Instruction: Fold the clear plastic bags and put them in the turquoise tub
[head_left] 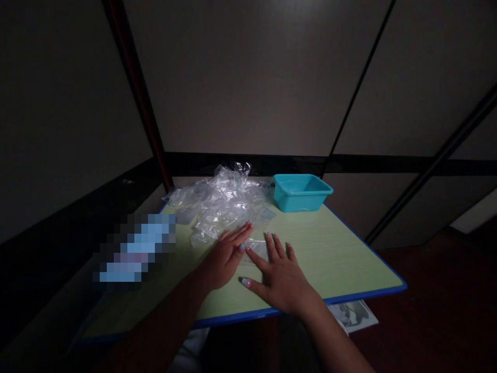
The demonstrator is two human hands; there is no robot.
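My left hand (pixel 223 256) lies flat on the light green table (pixel 341 248), fingers stretched out toward a heap of clear plastic bags (pixel 221 202). My right hand (pixel 277 274) is spread flat beside it. Under the fingertips of both hands lies one small clear plastic bag (pixel 257 247), pressed flat on the tabletop. Neither hand grips anything.
A teal plastic tub (pixel 301 191) stands at the table's far edge, right of the bag heap. The table has a blue rim and dark wall panels behind it. A printed sheet (pixel 355 315) shows below the near right edge. A blurred patch covers the left side.
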